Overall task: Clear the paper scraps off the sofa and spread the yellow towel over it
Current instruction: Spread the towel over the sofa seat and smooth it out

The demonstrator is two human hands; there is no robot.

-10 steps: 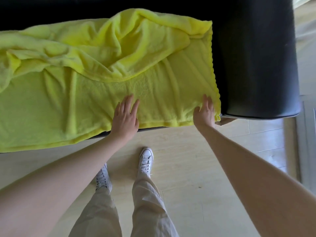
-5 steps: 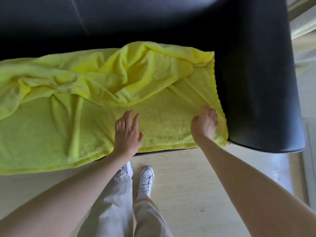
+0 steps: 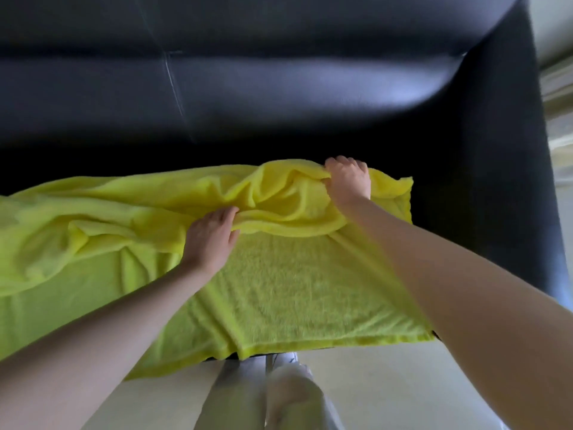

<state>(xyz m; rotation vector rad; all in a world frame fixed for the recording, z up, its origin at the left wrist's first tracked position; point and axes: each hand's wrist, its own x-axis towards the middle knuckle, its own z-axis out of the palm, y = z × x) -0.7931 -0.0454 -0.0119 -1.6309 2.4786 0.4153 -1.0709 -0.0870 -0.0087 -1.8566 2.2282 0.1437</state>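
One black sofa [image 3: 310, 97] fills the view, its seat half covered by the yellow towel [image 3: 294, 290], flat at the front edge but bunched along the back. Both hands grip that bunched fold, left hand [image 3: 210, 237] mid-ridge and right hand [image 3: 348, 180] near the far corner, fingers curled into the cloth, likely to draw it back toward the backrest.

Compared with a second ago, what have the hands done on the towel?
Both hands moved from the front edge toward the backrest: the left hand and right hand now grip the bunched fold of the yellow towel. The towel stays crumpled on the sofa.
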